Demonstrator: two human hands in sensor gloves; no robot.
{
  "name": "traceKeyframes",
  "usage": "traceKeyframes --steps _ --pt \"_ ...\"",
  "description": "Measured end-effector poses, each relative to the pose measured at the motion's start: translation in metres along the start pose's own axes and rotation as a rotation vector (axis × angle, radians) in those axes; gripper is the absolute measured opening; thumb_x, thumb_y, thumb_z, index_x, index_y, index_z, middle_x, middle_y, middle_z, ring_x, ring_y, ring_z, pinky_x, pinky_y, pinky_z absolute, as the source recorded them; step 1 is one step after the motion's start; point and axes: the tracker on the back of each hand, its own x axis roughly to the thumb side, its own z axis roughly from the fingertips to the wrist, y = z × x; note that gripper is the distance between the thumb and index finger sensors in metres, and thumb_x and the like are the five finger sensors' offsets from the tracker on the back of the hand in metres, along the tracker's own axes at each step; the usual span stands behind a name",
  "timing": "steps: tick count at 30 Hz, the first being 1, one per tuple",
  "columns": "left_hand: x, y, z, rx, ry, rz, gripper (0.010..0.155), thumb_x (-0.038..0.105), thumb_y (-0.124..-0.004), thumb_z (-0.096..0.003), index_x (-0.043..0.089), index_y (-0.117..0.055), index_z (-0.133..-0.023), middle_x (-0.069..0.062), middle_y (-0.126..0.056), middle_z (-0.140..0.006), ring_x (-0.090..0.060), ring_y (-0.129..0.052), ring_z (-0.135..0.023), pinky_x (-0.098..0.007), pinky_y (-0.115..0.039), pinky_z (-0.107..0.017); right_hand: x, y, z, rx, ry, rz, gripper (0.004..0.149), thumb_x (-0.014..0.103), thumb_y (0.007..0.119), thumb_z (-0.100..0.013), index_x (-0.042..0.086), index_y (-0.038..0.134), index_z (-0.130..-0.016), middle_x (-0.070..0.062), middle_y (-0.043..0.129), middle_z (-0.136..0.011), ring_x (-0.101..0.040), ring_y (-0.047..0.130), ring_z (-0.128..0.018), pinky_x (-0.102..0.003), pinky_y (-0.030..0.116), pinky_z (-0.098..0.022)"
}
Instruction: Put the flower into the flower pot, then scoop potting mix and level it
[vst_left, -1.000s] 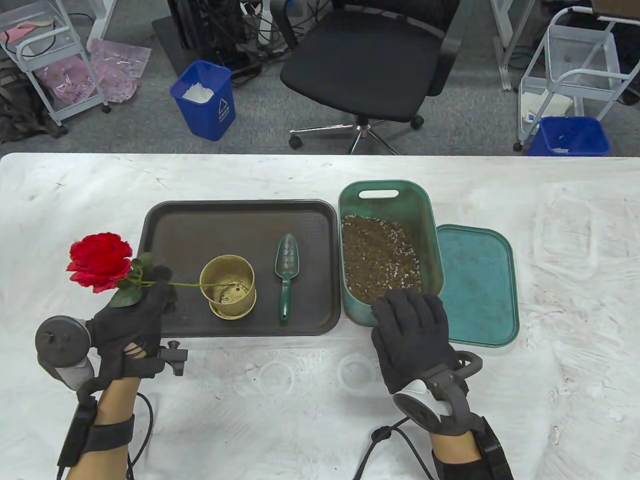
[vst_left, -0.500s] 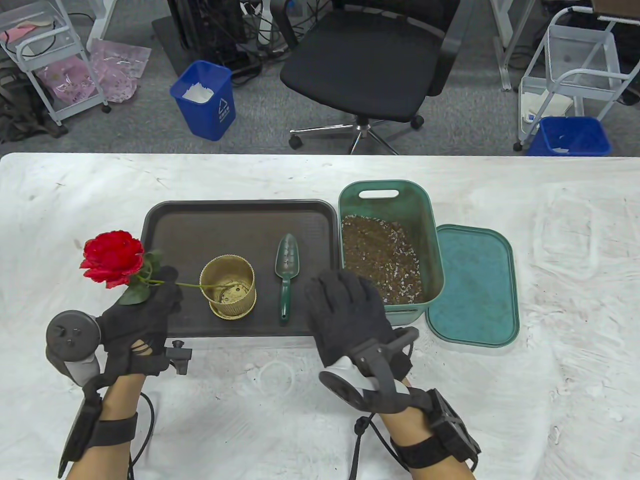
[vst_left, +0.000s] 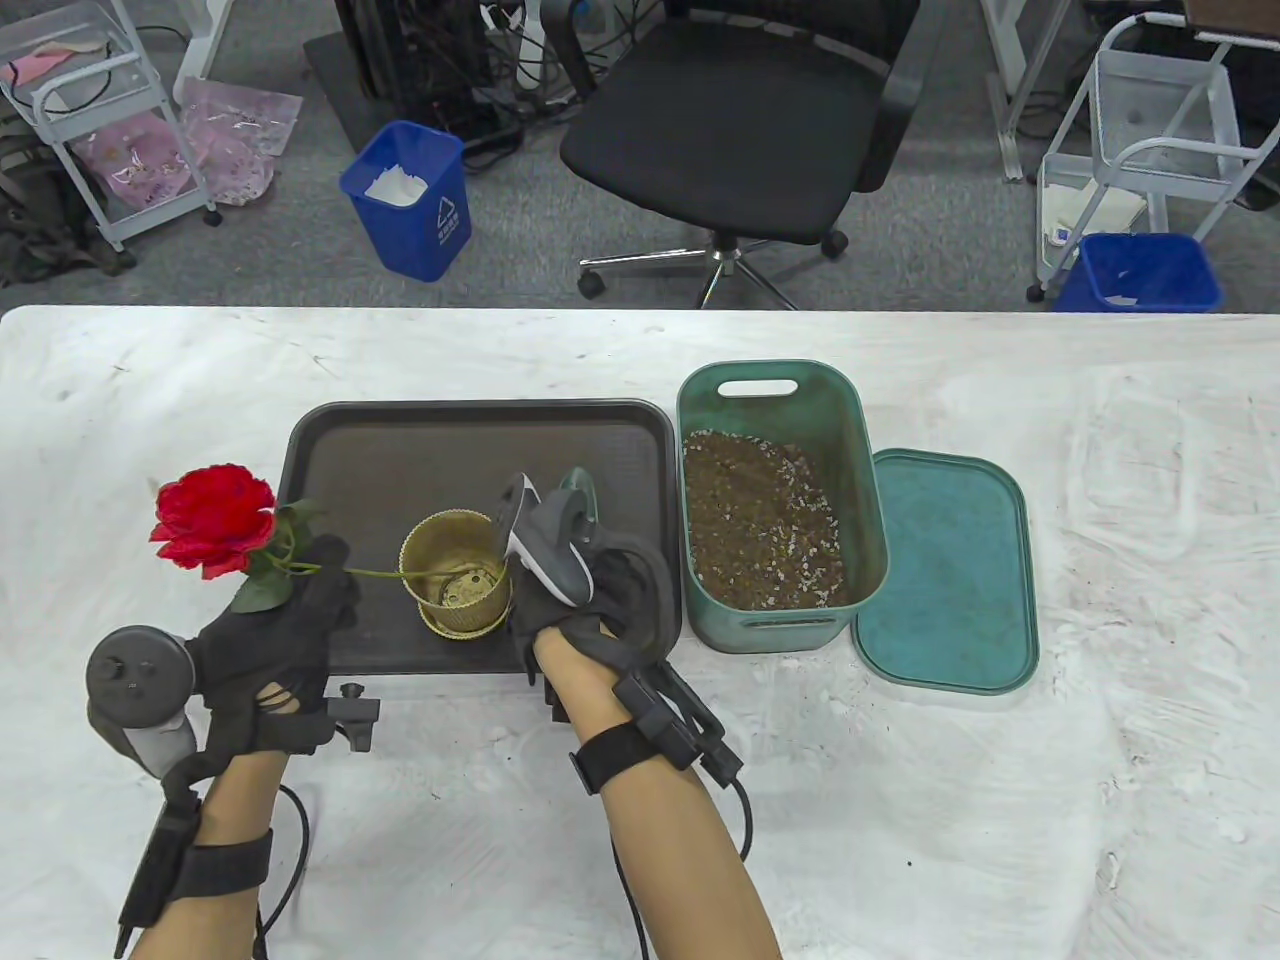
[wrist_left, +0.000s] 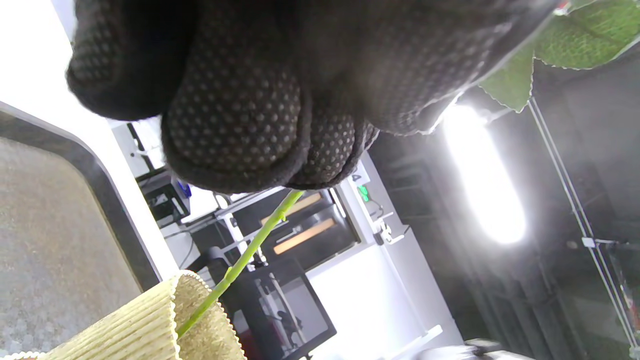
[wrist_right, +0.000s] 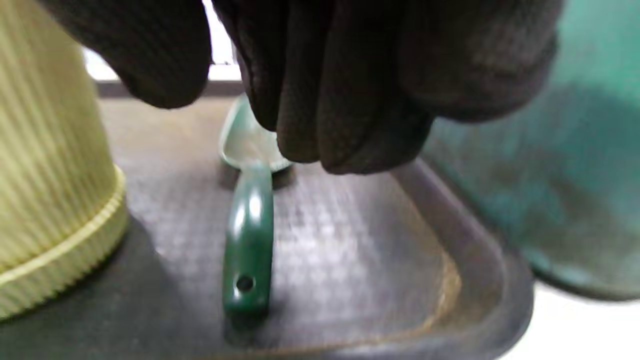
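The tray (vst_left: 400, 440) is taken as the landmark. The green bin (vst_left: 850, 420) of potting mix (vst_left: 760, 520) is found just beside its right edge, unchanged. The flower pot (vst_left: 455, 575) is seen upright on the tray, unmoved. The flower (vst_left: 212, 515) is held off the tray's left edge, its stem pinched in the left hand (vst_left: 275, 645) and reaching over the pot's rim; little change is noted there. The right hand (vst_left: 590, 590), half a second ago at the tray's near edge, is now placed over the trowel (wrist_right: 248, 235), fingers (wrist_right: 325, 90) hanging above the handle; no grip is seen.
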Motion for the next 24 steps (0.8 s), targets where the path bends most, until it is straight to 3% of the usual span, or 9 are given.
traceKeyframes --steps 7,15,19,24 --pt "0.001 0.0 0.0 0.001 0.001 0.001 0.044 0.043 -0.09 -0.04 0.024 -0.094 -0.079 0.005 -0.106 -0.06 -0.018 -0.111 -0.033 -0.036 -0.094 -0.034 0.007 0.025 -0.025 0.111 0.135 0.077 0.066 0.053 0.081 -0.039 0.005 0.075 -0.084 -0.016 0.096 -0.066 -0.03 0.101 -0.037 -0.041 0.089 -0.022" --pt "0.001 0.0 0.0 -0.002 -0.008 -0.007 0.044 0.043 -0.09 -0.0398 0.024 -0.094 -0.079 0.005 -0.106 -0.06 -0.018 -0.111 -0.033 -0.037 -0.094 -0.034 0.018 0.032 -0.026 0.062 0.168 0.137 0.06 0.051 0.086 -0.039 0.007 0.08 -0.079 -0.013 0.099 -0.058 -0.026 0.102 -0.031 -0.039 0.091 -0.018" --pt "0.0 0.0 0.0 -0.003 -0.009 -0.007 0.044 0.043 -0.09 -0.0398 0.024 -0.094 -0.079 0.005 -0.106 -0.06 -0.018 -0.111 -0.033 -0.036 -0.094 -0.034 0.011 0.004 -0.011 0.0 0.145 0.051 0.058 0.052 0.087 -0.038 0.008 0.082 -0.075 -0.011 0.101 -0.054 -0.025 0.104 -0.027 -0.038 0.092 -0.014" --pt "0.002 -0.002 0.001 -0.009 -0.017 -0.011 0.044 0.043 -0.09 -0.0399 0.024 -0.094 -0.079 0.005 -0.106 -0.06 -0.018 -0.111 -0.033 -0.036 -0.094 -0.034 -0.016 -0.078 0.024 -0.174 0.08 -0.053 0.056 0.051 0.085 -0.04 0.008 0.081 -0.076 -0.012 0.101 -0.059 -0.029 0.107 -0.033 -0.041 0.095 -0.019"
